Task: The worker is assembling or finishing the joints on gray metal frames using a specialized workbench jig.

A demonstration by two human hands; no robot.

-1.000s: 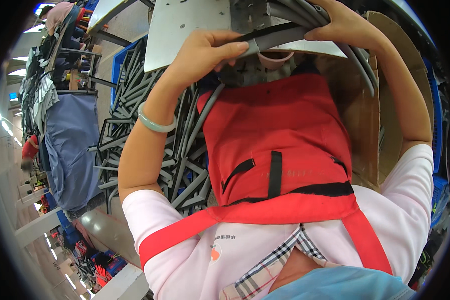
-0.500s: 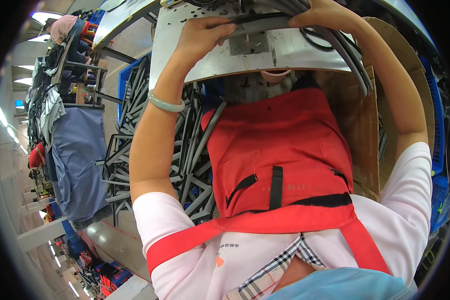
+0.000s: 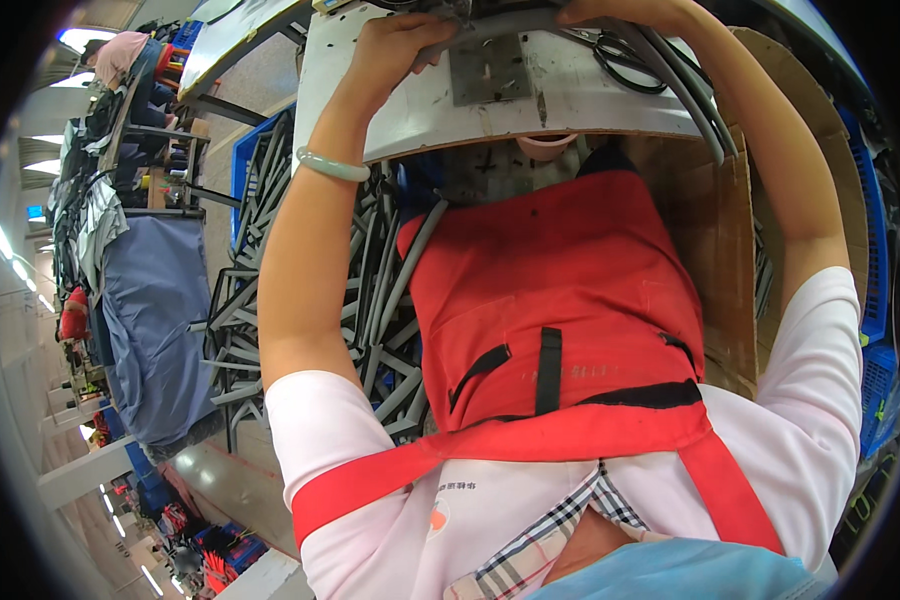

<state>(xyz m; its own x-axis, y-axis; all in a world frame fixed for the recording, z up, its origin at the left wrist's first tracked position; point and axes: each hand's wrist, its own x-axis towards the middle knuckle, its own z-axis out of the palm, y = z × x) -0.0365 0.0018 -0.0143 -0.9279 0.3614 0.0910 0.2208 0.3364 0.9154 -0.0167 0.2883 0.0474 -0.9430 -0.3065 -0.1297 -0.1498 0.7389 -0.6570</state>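
Observation:
At the table's far edge, my left hand (image 3: 398,50) is closed around one end of a grey rubber-like strip (image 3: 515,24). My right hand (image 3: 630,10) grips the same strip farther right, its fingers partly cut off by the top of the picture. Between the hands, the strip lies across the white worktable (image 3: 390,110), just beyond a metal plate (image 3: 490,72) set in its top. More grey strips (image 3: 692,95) run from beside my right hand and hang over the table's near edge. Dark machine parts near my left fingertips are only partly visible.
Black loops (image 3: 630,62) like scissor handles lie near the right hand. Many grey strips (image 3: 370,290) fill a blue crate (image 3: 240,165) at the left. A cardboard box (image 3: 725,250) and blue crates (image 3: 875,250) stand at the right. Another person (image 3: 120,58) sits far left.
Both hands have moved away from me, toward the top of the picture, carrying the grey strip with them. More of the metal plate and the black loops shows.

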